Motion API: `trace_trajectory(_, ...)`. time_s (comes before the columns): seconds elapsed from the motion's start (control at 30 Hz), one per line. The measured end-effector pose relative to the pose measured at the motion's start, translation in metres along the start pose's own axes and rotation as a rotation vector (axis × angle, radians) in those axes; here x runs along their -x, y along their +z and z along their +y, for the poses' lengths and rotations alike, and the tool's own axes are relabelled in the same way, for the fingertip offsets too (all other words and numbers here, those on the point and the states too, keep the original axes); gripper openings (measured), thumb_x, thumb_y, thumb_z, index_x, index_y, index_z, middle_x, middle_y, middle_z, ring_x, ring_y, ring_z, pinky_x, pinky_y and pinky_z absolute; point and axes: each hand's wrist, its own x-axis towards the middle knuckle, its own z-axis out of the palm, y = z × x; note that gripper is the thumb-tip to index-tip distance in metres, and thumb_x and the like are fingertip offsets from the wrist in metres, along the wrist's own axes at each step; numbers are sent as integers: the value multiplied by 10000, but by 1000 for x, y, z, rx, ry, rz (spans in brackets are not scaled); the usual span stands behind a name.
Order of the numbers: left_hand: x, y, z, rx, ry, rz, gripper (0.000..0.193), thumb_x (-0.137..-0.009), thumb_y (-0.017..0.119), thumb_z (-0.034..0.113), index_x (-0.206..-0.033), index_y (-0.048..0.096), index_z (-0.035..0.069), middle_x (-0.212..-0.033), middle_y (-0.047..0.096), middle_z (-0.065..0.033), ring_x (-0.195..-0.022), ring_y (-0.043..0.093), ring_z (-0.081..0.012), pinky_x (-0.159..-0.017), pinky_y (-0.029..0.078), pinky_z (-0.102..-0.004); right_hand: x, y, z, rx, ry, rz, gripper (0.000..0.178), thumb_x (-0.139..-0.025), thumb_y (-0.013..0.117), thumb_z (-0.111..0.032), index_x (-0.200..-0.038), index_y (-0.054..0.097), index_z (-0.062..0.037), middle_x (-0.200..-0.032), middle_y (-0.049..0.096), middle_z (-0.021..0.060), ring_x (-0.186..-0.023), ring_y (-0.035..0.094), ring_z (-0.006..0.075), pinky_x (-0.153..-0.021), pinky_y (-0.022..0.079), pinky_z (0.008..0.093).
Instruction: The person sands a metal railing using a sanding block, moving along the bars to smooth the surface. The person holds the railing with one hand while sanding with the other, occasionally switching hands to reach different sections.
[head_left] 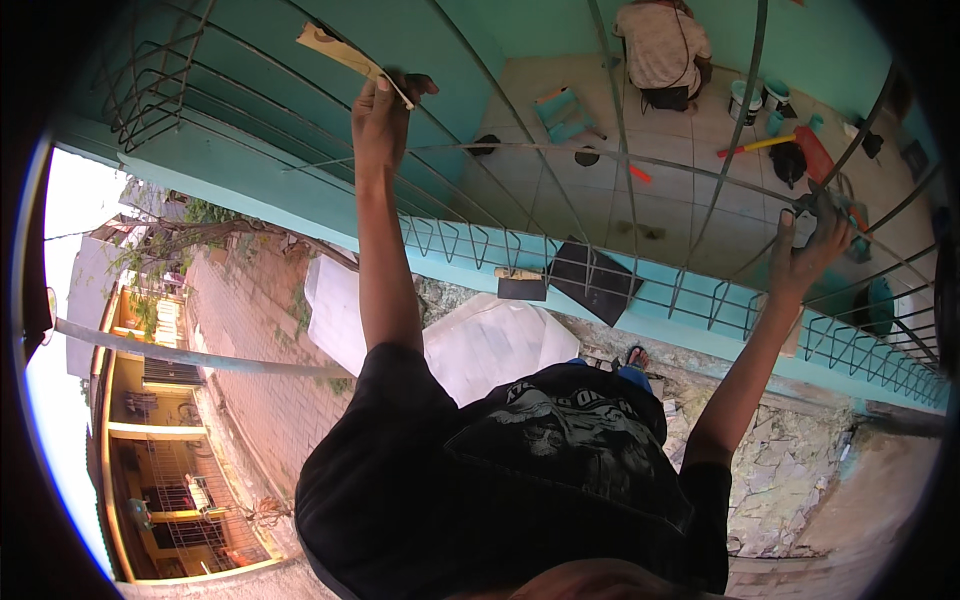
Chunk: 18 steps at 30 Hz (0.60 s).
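Observation:
My left hand (380, 122) is raised to the upper left of the window grille (625, 160). Between its thumb and fingers is a tan-backed strip of sandpaper (342, 50), its edge against one of the thin bars. On the right, my right hand (812, 245) grips the grille where bars cross; part of its fingers is hidden behind the metal. Between my arms, a dark square sheet of sandpaper (596, 282) lies tilted on the grille's lower ledge. Beside it rests a smaller dark piece with a tan edge (522, 285).
Behind the bars, a person (665, 50) crouches on a tiled floor near paint buckets (744, 102), a turquoise frame-like object (566, 114) and a red-and-yellow long-handled tool (770, 146). Pale sheets (500, 335) lie below the turquoise ledge (455, 240). A brick-paved lane runs at left.

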Motion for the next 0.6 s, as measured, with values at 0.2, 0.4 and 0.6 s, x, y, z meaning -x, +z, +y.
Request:
trace_trajectory(0.2, 42, -8, -19, -355, -113, 19, 283, -962, 615, 256, -989, 697, -13, -869, 695, -71, -829, 602, -115, -783, 458, -283, 1, 0, 1, -25, -9, -2, 536, -910, 564, -481, -1220, 587, -45, -1045, 620, 104, -1056, 518, 306, -1040, 274, 490)
trace_trajectory(0.4, 51, 8, -14, -562, -215, 14, 273, -915, 678, 198, -1016, 683, -55, -885, 710, -69, -832, 603, -97, -780, 466, -260, -1, -4, 5, -14, -11, -11, 538, -907, 555, -499, -1204, 597, -53, -1010, 617, 87, -1024, 518, 288, -1036, 274, 476)
trace_trajectory(0.6, 60, 15, -15, -516, -155, 93, 272, -913, 679, 184, -1040, 681, -56, -881, 715, -76, -824, 596, -85, -776, 470, -260, 1, -2, 2, -15, 39, -51, 542, -896, 556, -508, -1204, 597, -64, -984, 602, 87, -1045, 499, 289, -1048, 249, 471)
